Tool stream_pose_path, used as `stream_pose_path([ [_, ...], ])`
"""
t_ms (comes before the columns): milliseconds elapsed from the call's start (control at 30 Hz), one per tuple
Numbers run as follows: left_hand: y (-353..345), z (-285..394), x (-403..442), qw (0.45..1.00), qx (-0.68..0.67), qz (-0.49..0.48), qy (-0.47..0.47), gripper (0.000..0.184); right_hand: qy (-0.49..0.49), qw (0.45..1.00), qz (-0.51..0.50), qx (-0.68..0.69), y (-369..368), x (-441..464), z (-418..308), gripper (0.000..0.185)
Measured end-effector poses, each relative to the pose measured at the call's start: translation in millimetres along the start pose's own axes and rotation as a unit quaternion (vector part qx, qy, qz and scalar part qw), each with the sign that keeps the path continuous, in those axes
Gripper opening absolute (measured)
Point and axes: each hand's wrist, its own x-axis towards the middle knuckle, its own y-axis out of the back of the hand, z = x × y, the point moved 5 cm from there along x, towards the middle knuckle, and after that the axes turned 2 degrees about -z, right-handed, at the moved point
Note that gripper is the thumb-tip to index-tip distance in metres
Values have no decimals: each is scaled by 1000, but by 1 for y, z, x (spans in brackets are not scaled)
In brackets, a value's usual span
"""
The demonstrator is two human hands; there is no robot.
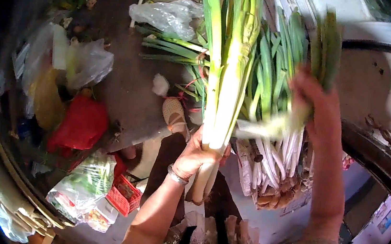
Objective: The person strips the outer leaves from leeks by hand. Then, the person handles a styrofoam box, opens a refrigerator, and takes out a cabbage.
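My left hand [199, 156] is closed round the white lower stalks of a bundle of long green onions [226, 82], held upright at the centre with the green leaves toward the top. At the right, my right hand [309, 94] is blurred and closed on green leaves [326, 50]; a blurred pale stalk stretches left from it. Beneath and beside that hand lies a pile of more green onions [268, 77], green ends up and rooted white ends down. Other green leaves [175, 50] with red ties lie left of the held bundle.
Clear plastic [166, 16] lies on the ground at upper centre. At the left are more plastic bags [88, 64] and a red bag [82, 121]. A bag of vegetables [87, 177] and a red basket [124, 195] sit lower left. A shoe [174, 115] shows near the middle.
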Motion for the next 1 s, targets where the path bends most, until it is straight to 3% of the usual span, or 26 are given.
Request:
stream_pose_path([
  [133, -8, -3, -1, 999, 51, -4, 19, 56, 165, 968, -59, -179, -44, 76, -28, 31],
  [167, -8, -2, -1, 998, 54, -5, 11, 55, 167, 968, -58, -179, -50, 86, -23, 31],
  [233, -7, 2, -1, 997, 80, 12, 11, 55, 151, 984, -84, -51, -62, 98, -4, 31],
  [267, -6, 2, -2, 994, 103, 29, 12, 55, 148, 984, -86, -50, -66, 97, 0, 31],
  [367, -7, 0, -1, 999, 40, 25, 15, 54, 119, 983, -34, 134, -66, 95, 19, 26],
  [400, -7, -3, -1, 1000, 7, 17, 23, 53, 117, 983, -36, 133, -71, 95, 28, 26],
  [467, -7, -7, 1, 1000, -5, 22, 20, 52, 122, 948, 114, 272, -66, 93, 52, 16],
  [533, -4, -10, 1, 999, -15, 26, 20, 50, 135, 941, 134, 279, -69, 88, 72, 9],
  [600, 3, -11, 1, 999, -20, 40, 17, 49, 171, 970, 119, 124, -78, 61, 79, 11],
  [700, 5, 5, 4, 998, -36, 53, -7, 47, 127, 976, 42, 173, -83, 18, 98, 17],
  [800, 10, 15, 0, 996, -43, 65, -40, 47, 11, 955, 89, 283, -54, 18, 102, 14],
  [900, 10, 9, -4, 981, -191, 15, 7, 57, -21, 963, 51, 265, -50, 49, 111, 19],
  [933, 11, 9, -5, 982, -186, 0, 17, 59, -19, 960, 13, 280, -57, 59, 119, 22],
  [1000, 9, 10, -8, 981, -190, -28, 12, 58, -42, 972, 30, 229, -77, 66, 116, 26],
])
